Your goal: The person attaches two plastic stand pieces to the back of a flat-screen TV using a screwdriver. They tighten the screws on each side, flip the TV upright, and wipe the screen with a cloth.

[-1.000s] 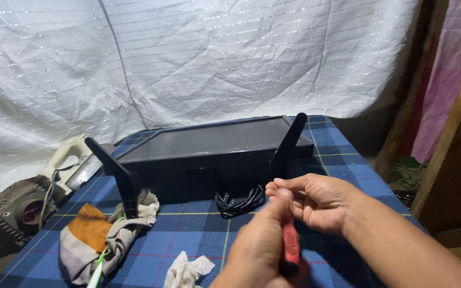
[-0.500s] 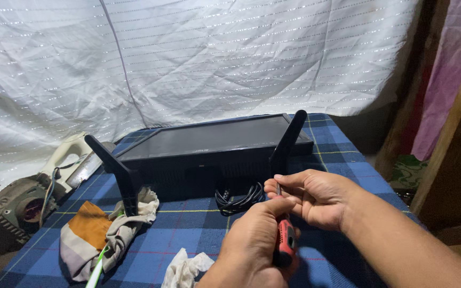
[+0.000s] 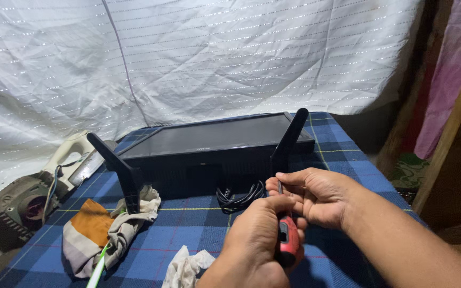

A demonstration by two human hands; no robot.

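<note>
My left hand [image 3: 257, 240] is closed around the red and black handle of a screwdriver [image 3: 288, 240], low in the middle of the view. My right hand [image 3: 316, 194] pinches the thin metal shaft just above the handle, fingertips touching it. Both hands hover over the blue plaid cloth [image 3: 188, 229], right in front of a flat black monitor [image 3: 214, 141] that lies face down. Two black stand legs stick up from the monitor, the left leg [image 3: 116, 170] and the right leg [image 3: 289, 141]. A coiled black cable [image 3: 238, 194] lies just ahead of my hands.
A grey and orange rag [image 3: 102, 229] with a green-white stick lies at the left. A crumpled white cloth [image 3: 185, 266] sits near the front edge. An old iron [image 3: 70, 154] and a motor-like machine [image 3: 12, 205] rest off the left edge. White sheeting hangs behind.
My left hand has slid down a little with the screwdriver handle, and my right hand's fingers have closed onto the shaft. The monitor and cloths have not moved.
</note>
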